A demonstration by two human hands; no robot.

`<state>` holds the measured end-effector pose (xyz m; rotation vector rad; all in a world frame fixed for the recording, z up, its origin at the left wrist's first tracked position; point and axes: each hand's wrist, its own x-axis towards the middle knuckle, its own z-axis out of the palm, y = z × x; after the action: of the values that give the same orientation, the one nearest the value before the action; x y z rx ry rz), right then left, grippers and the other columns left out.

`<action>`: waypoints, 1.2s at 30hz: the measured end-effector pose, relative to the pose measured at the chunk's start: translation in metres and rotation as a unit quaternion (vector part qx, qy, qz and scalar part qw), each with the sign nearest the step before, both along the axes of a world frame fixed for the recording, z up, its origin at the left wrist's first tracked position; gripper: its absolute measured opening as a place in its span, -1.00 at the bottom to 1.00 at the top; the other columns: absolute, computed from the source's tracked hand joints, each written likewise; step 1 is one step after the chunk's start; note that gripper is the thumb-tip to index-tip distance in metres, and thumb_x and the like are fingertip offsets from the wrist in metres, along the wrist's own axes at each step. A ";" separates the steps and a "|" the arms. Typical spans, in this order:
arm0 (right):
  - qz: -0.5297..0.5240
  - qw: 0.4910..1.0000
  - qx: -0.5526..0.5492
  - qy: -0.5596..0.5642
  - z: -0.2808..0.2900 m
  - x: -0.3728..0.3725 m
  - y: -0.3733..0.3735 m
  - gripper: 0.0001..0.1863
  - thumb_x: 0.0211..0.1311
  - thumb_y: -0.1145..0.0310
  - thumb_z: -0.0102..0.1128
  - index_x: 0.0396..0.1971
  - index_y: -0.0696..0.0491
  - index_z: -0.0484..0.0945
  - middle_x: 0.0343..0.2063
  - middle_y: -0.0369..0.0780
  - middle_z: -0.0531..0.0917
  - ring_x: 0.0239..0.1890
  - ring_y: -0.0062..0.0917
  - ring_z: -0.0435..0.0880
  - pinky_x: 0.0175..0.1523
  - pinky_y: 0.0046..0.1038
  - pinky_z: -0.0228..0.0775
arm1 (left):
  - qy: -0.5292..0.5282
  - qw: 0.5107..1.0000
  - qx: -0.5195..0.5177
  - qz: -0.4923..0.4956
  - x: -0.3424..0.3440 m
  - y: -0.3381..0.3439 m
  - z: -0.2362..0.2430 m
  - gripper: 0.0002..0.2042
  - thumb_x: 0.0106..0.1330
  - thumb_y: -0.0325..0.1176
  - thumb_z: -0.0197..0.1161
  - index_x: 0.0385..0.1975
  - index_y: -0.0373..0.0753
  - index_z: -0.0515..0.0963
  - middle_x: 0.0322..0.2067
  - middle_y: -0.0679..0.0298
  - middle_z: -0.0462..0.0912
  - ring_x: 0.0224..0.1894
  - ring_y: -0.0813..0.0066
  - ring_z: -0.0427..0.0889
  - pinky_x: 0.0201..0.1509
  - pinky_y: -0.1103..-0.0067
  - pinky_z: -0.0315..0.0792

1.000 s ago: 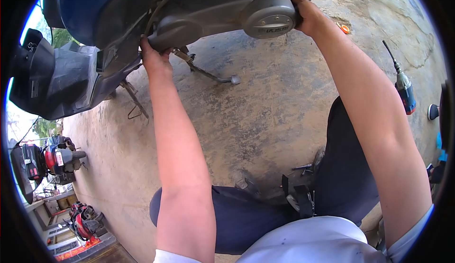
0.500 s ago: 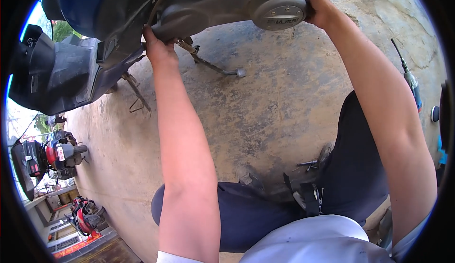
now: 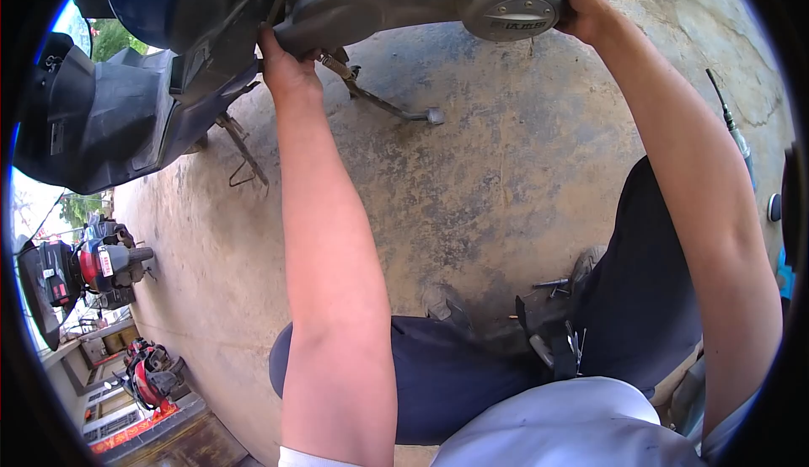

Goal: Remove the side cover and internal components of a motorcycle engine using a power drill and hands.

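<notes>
Across the top stands a scooter with dark body panels. Its long grey engine side cover ends in a round boss at the right. My left hand grips the cover's front end, thumb upright against the outside and fingers curled beneath, mostly hidden. At the rear end, my right hand holds the cover beside the round boss; its fingertips are hidden behind it. Below the cover, a metal side stand juts out over the floor, and a centre stand reaches down left of my left forearm.
A power drill with a long bit stands on the floor at the right. A small metal tool lies near my shoe. More scooters are parked at the far left. Stained concrete floor stretches between my arms.
The scooter and both hands sit slightly higher and farther right in the picture. Both hands keep their hold on the cover.
</notes>
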<state>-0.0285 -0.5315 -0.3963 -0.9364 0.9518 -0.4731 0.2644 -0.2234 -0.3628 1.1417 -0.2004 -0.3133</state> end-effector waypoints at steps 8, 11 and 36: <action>-0.021 0.997 -0.030 0.070 0.010 0.001 0.044 -0.44 0.54 -0.22 -0.04 0.22 -0.11 0.52 -0.01 -0.34 0.71 0.00 -0.59 0.69 0.15 -0.39 0.53 | 0.022 0.999 -0.031 0.003 0.016 0.013 0.005 -0.33 0.39 0.11 0.28 0.35 -0.18 0.33 0.28 0.21 0.46 0.31 0.21 0.46 0.24 0.10 0.44; -0.029 0.999 0.013 -0.011 0.011 0.011 0.020 -0.48 0.55 -0.15 -0.01 0.19 -0.04 0.51 -0.02 -0.25 0.71 -0.01 -0.50 0.75 0.13 -0.33 0.63 | 0.078 0.995 -0.042 -0.049 0.014 0.008 0.003 -0.31 0.38 0.08 0.29 0.39 -0.16 0.29 0.32 0.19 0.43 0.39 0.18 0.37 0.36 0.02 0.32; 0.040 0.942 -0.022 -0.332 0.117 0.117 0.171 -0.70 0.45 0.34 0.27 0.06 0.17 0.57 0.00 -0.13 0.68 -0.01 -0.36 0.70 0.00 -0.36 0.69 | 0.073 0.987 -0.135 -0.047 0.004 0.011 -0.002 -0.22 0.25 0.03 0.48 0.37 -0.21 0.29 0.30 0.10 0.38 0.33 0.06 0.42 0.36 -0.08 0.36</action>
<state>0.0881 -0.3604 -0.2796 -0.7707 0.2897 -0.6852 0.2681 -0.2123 -0.3646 0.8385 -0.1631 -0.4378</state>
